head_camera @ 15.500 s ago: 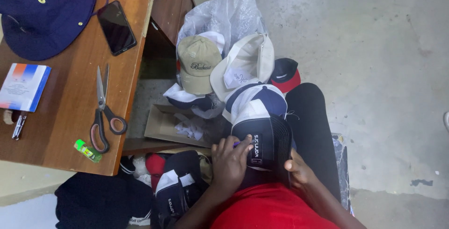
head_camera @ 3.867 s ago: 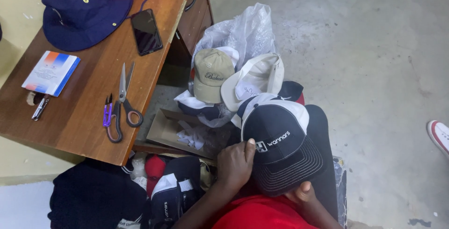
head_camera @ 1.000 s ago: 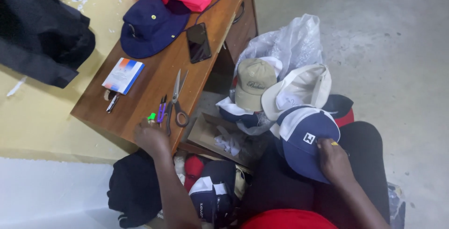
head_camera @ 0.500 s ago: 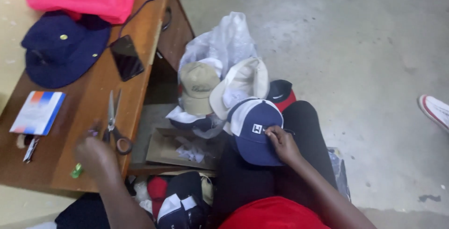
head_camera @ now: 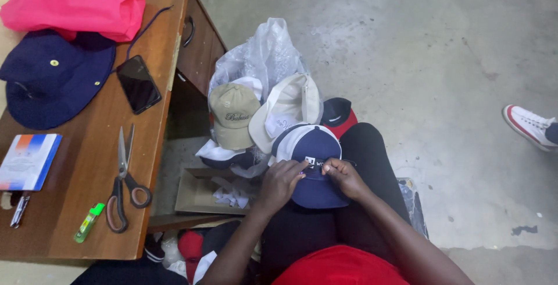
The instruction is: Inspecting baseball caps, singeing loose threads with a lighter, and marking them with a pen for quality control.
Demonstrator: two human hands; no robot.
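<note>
A navy and white cap (head_camera: 311, 145) rests on my lap, crown facing away from me. Both hands meet at the small patch on its front. My left hand (head_camera: 281, 183) pinches a small thin tool whose tip touches the patch; the tool is mostly hidden by my fingers. My right hand (head_camera: 344, 179) grips the cap's front just right of the patch, above the brim.
On the wooden desk (head_camera: 157, 46) at left lie scissors (head_camera: 122, 186), a green lighter (head_camera: 88, 222), a phone (head_camera: 138, 84), a navy sun hat (head_camera: 55, 81), pink cloth (head_camera: 75, 3) and a booklet (head_camera: 29, 161). Beige (head_camera: 232, 113) and white (head_camera: 288, 107) caps, a plastic bag (head_camera: 261, 52) and a cardboard box (head_camera: 195, 192) lie ahead. Another person's shoe (head_camera: 532, 125) shows at right.
My left hand has come back from the desk beside the scissors to the cap, bringing a small tool. My right hand stayed on the cap.
</note>
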